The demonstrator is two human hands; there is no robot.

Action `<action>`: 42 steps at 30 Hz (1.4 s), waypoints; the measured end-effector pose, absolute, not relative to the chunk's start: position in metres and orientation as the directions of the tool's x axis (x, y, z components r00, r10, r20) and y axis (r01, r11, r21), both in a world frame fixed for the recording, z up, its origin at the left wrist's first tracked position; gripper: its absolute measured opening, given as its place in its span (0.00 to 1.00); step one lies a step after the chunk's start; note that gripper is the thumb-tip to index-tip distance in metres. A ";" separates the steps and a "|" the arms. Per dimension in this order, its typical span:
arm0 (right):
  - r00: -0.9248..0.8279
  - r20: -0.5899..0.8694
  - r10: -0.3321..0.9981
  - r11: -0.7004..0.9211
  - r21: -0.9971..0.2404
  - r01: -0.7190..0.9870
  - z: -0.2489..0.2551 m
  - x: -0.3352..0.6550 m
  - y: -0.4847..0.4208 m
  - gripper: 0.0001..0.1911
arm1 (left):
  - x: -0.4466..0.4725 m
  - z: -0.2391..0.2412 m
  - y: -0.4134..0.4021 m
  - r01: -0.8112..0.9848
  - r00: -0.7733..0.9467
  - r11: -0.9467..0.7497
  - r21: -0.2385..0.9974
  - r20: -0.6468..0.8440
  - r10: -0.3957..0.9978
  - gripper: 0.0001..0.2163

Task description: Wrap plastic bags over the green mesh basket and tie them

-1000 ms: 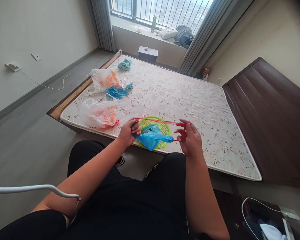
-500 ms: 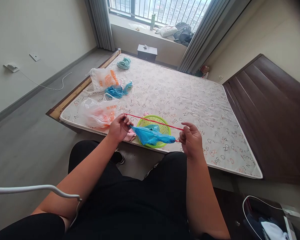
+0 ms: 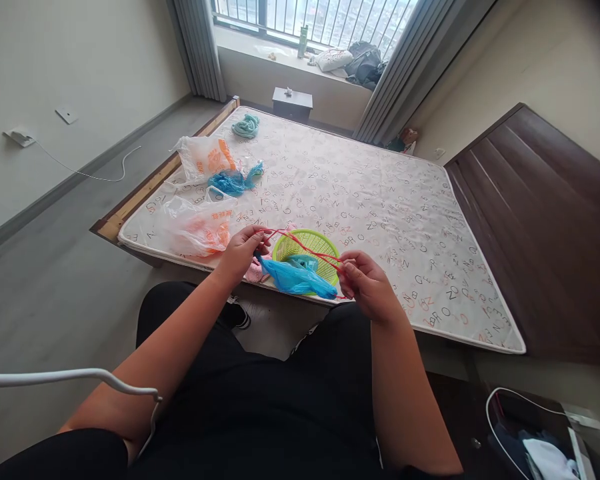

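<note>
While left hand (image 3: 247, 252) and right hand (image 3: 364, 281) pinch red string (image 3: 314, 253) | hands — closer together now

Head camera, facing forward-down, near above hands (image 3: 241, 253).

Left hand (image 3: 244, 253) and right hand (image 3: 369, 285) pinch, apart.

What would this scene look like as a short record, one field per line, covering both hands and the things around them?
Left hand: holds the red string; seemingly also one end of the blue bag
Right hand: holds the red string
Red string: spans the gap between the hands
Blue bag: below the string, partly covering the green basket from this view
Green basket: on the mattress, near its front edge
Further left: two white-and-orange bags, a crumpled blue bag
</note>
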State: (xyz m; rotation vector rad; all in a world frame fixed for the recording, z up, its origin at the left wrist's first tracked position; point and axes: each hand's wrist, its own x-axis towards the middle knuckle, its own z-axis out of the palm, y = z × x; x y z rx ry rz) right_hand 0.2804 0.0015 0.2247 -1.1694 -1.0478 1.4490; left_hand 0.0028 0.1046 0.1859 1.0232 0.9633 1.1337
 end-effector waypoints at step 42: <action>-0.228 -0.371 0.900 -0.366 -0.928 0.063 0.191 0.266 0.002 0.19 | 0.002 0.173 0.040 -0.226 0.333 0.324 0.919 -0.240 0.912 0.20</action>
